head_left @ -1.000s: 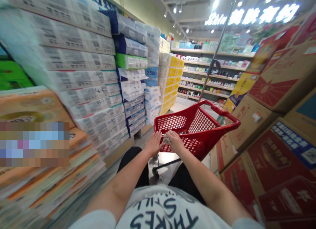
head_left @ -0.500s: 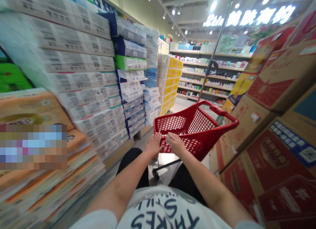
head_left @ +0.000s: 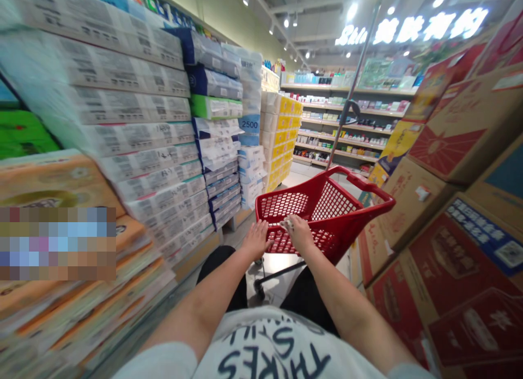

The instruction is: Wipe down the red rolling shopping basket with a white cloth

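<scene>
A red shopping cart (head_left: 339, 226) with a perforated plastic basket stands in front of me, its handle at the far right. My left hand (head_left: 256, 240) rests on the near left corner of the basket, fingers stretched out flat. On the near rim, a little to the right, my right hand (head_left: 301, 234) is closed around a crumpled whitish cloth (head_left: 287, 223). Its fingers are curled over, so part of the cloth is hidden.
High stacks of wrapped paper packs (head_left: 143, 107) line the left side. Cardboard cartons (head_left: 433, 205) are piled close on the right. Stocked shelves (head_left: 335, 117) stand at the back, and a metal pole (head_left: 347, 112) rises beyond the cart.
My right hand has slid right along the near rim, its fingers now more curled with the cloth showing. The left hand stays at the corner, and the cart is nearly unmoved.
</scene>
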Available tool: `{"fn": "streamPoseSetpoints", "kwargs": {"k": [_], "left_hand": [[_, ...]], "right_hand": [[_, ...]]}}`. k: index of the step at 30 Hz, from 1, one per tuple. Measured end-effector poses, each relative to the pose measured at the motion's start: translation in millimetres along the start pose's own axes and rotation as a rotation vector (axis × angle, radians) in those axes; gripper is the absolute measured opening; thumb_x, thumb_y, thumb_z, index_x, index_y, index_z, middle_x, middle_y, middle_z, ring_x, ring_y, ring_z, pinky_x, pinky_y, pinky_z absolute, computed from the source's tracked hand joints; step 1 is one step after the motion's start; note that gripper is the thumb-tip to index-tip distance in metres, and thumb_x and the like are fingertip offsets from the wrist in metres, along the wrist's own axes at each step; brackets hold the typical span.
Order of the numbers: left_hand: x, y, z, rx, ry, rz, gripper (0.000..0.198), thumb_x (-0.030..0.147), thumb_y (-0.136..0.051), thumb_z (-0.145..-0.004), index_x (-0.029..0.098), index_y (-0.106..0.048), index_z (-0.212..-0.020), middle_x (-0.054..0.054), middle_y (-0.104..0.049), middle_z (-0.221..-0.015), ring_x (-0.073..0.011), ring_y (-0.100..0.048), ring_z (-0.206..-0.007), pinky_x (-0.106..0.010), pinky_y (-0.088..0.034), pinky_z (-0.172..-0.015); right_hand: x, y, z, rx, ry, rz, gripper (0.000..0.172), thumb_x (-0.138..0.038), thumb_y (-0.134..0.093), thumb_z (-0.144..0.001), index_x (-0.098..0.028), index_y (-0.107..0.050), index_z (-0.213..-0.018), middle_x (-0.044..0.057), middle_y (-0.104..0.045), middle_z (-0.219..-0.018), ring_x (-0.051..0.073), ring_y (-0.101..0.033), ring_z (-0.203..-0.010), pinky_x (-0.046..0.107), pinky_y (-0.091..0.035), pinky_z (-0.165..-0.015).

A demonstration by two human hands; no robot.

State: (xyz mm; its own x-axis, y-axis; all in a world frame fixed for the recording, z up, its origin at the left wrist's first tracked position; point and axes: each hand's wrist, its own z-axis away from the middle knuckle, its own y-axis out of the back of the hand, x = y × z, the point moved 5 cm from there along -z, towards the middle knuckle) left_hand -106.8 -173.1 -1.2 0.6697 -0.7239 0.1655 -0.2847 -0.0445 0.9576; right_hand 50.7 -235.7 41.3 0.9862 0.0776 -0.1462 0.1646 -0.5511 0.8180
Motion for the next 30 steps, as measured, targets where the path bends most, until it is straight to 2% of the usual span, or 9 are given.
{"fn": "streamPoseSetpoints", "kwargs": {"k": [5,10,15,19,21,24,26,30], "left_hand": [[1.1,1.2,0.3,0.001,0.010,-0.030,0.065,0.043,-0.041,-0.094,0.010,-0.028,-0.149,-0.015,-0.026,-0.154,-0.0277,-0.017,-0.147,-0.049,-0.013,-0.122],[3.7,2.2,1.3,-0.015,0.009,-0.024,0.067,0.043,-0.042,-0.093,0.007,-0.029,-0.148,-0.016,-0.024,-0.155,-0.0288,-0.017,-0.147,-0.050,-0.011,-0.122],[3.6,0.3,1.4,0.025,-0.005,-0.025,0.066,0.042,-0.041,-0.093,0.009,-0.028,-0.149,-0.016,-0.026,-0.154,-0.0292,-0.019,-0.146,-0.051,-0.014,-0.121],[3.5,-1.8,0.5,-0.003,-0.002,-0.006,0.067,0.043,-0.041,-0.093,0.008,-0.027,-0.149,-0.016,-0.024,-0.155,-0.0292,-0.017,-0.147,-0.051,-0.013,-0.121],[3.9,-1.9,0.2,-0.014,0.007,0.004,0.067,0.043,-0.041,-0.094,0.008,-0.028,-0.149,-0.017,-0.024,-0.155,-0.0295,-0.016,-0.147,-0.051,-0.013,-0.121],[5.3,0.1,0.4,0.003,0.012,0.002,0.067,0.043,-0.042,-0.094,0.008,-0.028,-0.149,-0.016,-0.024,-0.155,-0.0293,-0.017,-0.146,-0.051,-0.013,-0.121],[6.2,1.5,0.6,0.003,0.014,-0.005,0.067,0.043,-0.042,-0.094,0.007,-0.028,-0.149,-0.016,-0.024,-0.155,-0.0291,-0.017,-0.146,-0.051,-0.013,-0.121],[7.0,1.9,0.9,-0.038,0.016,-0.019,0.068,0.043,-0.043,-0.094,0.006,-0.028,-0.149,-0.016,-0.023,-0.155,-0.0286,-0.016,-0.147,-0.050,-0.013,-0.122]], "right_hand": [[-13.9,-5.4,-0.5,-0.086,0.162,-0.028,0.043,-0.011,-0.062,-0.083,-0.019,-0.057,-0.124,0.010,-0.056,-0.131,0.022,-0.048,-0.123,0.037,-0.039,-0.106],[-8.0,-4.4,-4.1,-0.052,0.040,-0.018,0.035,-0.017,-0.050,-0.092,-0.014,-0.054,-0.126,0.015,-0.059,-0.122,0.024,-0.055,-0.111,0.041,-0.045,-0.097],[-10.4,-2.9,-1.1,-0.079,0.130,-0.036,0.040,-0.012,-0.059,-0.085,-0.020,-0.058,-0.123,0.011,-0.057,-0.128,0.022,-0.050,-0.120,0.039,-0.039,-0.105],[3.7,8.1,-4.0,0.004,0.018,-0.029,0.033,-0.019,-0.046,-0.093,-0.015,-0.057,-0.124,0.014,-0.061,-0.120,0.024,-0.054,-0.112,0.043,-0.042,-0.100],[6.6,10.3,-3.4,0.028,0.001,-0.016,0.034,-0.019,-0.046,-0.093,-0.011,-0.057,-0.124,0.016,-0.060,-0.121,0.026,-0.050,-0.118,0.046,-0.038,-0.105],[2.8,4.6,0.6,-0.016,0.074,-0.039,0.039,-0.012,-0.053,-0.085,-0.014,-0.059,-0.124,0.013,-0.058,-0.129,0.025,-0.046,-0.127,0.042,-0.035,-0.110],[3.1,0.7,1.9,-0.034,0.079,-0.057,0.042,-0.011,-0.053,-0.084,-0.016,-0.058,-0.125,0.012,-0.058,-0.129,0.023,-0.049,-0.123,0.039,-0.040,-0.106],[11.1,3.0,-0.4,0.026,-0.039,-0.043,0.040,-0.013,-0.042,-0.090,-0.012,-0.053,-0.129,0.016,-0.060,-0.123,0.024,-0.056,-0.111,0.041,-0.046,-0.095]]}}
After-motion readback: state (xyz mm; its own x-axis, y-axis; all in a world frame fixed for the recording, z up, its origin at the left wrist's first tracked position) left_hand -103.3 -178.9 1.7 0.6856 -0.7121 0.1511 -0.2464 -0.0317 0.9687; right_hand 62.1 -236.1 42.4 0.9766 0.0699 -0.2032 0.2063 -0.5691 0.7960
